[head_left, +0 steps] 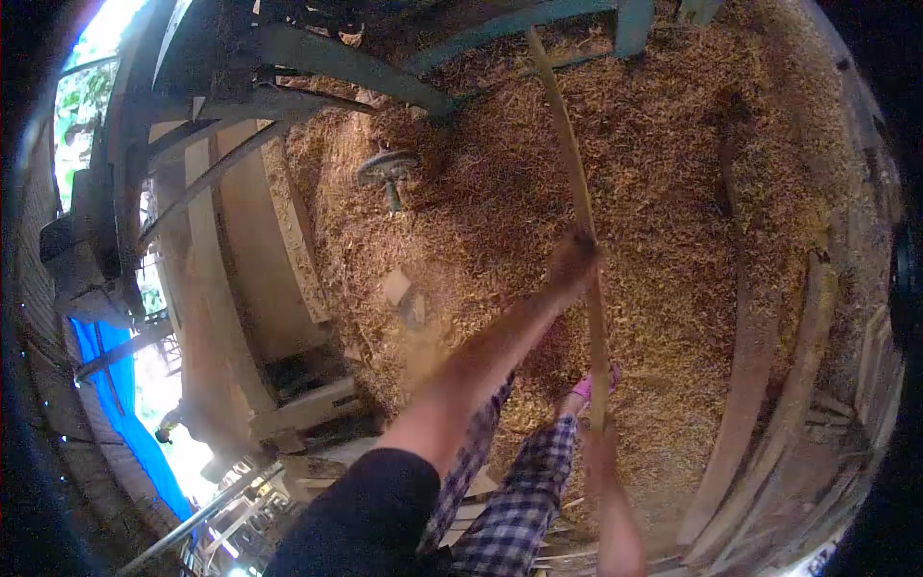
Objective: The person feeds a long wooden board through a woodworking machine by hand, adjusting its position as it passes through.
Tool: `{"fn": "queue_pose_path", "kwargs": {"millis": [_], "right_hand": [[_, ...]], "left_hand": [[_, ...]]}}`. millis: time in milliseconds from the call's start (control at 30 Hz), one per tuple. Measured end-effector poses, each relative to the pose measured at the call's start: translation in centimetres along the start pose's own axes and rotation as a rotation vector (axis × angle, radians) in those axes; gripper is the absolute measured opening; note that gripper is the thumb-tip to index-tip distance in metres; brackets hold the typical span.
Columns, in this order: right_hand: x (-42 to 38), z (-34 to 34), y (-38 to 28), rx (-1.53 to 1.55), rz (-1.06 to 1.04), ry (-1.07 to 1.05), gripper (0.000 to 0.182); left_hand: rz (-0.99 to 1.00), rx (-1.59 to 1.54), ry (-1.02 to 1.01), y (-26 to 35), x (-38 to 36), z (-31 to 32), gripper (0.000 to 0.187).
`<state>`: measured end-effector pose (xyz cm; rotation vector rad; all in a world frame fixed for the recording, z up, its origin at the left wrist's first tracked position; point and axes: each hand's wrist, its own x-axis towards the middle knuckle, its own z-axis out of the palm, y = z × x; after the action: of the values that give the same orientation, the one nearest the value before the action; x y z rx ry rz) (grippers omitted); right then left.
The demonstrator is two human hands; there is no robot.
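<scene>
A long thin wooden strip (pixel 577 192) is held in both hands. The left hand (pixel 572 264) is clenched around it about halfway along, the fingers closed on the wood. The right hand (pixel 601 444) is closed on the strip's lower end, though motion blur softens this grip and individual fingers cannot be made out.

The strip runs steeply from the lower hand up and slightly leftward, over a deep bed of sawdust and shavings (pixel 673 240); its top end is seen near a green-painted machine frame (pixel 385 72) at the upper edge. A small metal wheel on a stem (pixel 386 168) stands up out of the sawdust, well apart from the strip.

No brand, label or writing can be read anywhere.

The right forearm is cut off by the bottom edge. Checked trousers (pixel 519 490) and 1 pink sandal (pixel 585 388) are partly hidden behind the arms. Curved wooden slabs (pixel 760 385) lie at the right. The corners are blacked out by the lens.
</scene>
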<state>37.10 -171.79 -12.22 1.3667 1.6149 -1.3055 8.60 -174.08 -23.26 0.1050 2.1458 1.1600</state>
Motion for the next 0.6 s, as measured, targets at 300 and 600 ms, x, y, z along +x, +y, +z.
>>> {"fn": "queue_pose_path", "kwargs": {"millis": [300,600], "right_hand": [[9.4,1.8,-8.3,-0.351,-0.602,0.081,0.045],[8.1,-0.1,10.1,-0.208,-0.284,0.020,0.035]], "left_hand": [[0.118,-0.224,-0.008,1.1,13.7,-5.3,0.046],[-0.141,-0.705,-0.040,0.3,-1.0,-0.2,0.058]]}}
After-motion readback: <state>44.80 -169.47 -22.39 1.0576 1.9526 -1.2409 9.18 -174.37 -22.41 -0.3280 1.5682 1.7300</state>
